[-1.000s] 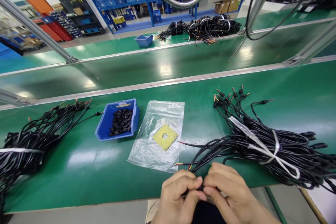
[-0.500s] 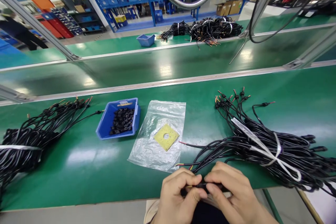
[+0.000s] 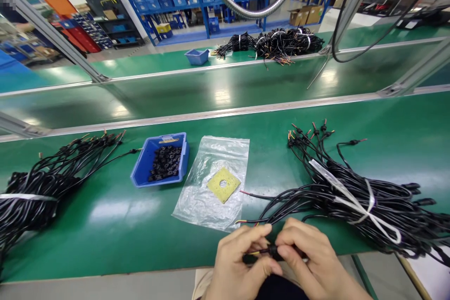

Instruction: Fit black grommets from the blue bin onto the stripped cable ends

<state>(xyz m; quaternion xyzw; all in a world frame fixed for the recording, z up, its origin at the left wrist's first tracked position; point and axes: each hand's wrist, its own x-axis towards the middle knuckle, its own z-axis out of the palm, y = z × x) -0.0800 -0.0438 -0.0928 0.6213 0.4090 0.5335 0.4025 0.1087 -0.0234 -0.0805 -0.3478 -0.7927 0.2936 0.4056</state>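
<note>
A black cable [image 3: 263, 251] with a black rubber grommet [image 3: 272, 250] on it is held between my hands at the table's front edge. My right hand [image 3: 309, 255] pinches the cable just at the grommet with thumb and forefinger. Around the cable's end, where a yellow wire shows, my left hand [image 3: 242, 262] is loosely curled; its forefinger and thumb stand apart, and other fingertips lie behind the cable. Beyond my hands, a bundle of black cables [image 3: 337, 192] tied with white bands lies to the right, several ends fitted with grommets.
A blue bin [image 3: 138, 173] of black grommets stands left of a clear plastic bag [image 3: 197, 201], on which a yellow square plate [image 3: 224, 185] with a hole lies. Another cable bundle [image 3: 38, 197] is at far left. Metal rails [image 3: 211, 115] run behind; a flexible metal hose [image 3: 253, 11] hangs above.
My left forefinger has lifted and its thumb has shifted right, so the grommet between my hands now shows. The right hand keeps its pinch, nearly in place.
</note>
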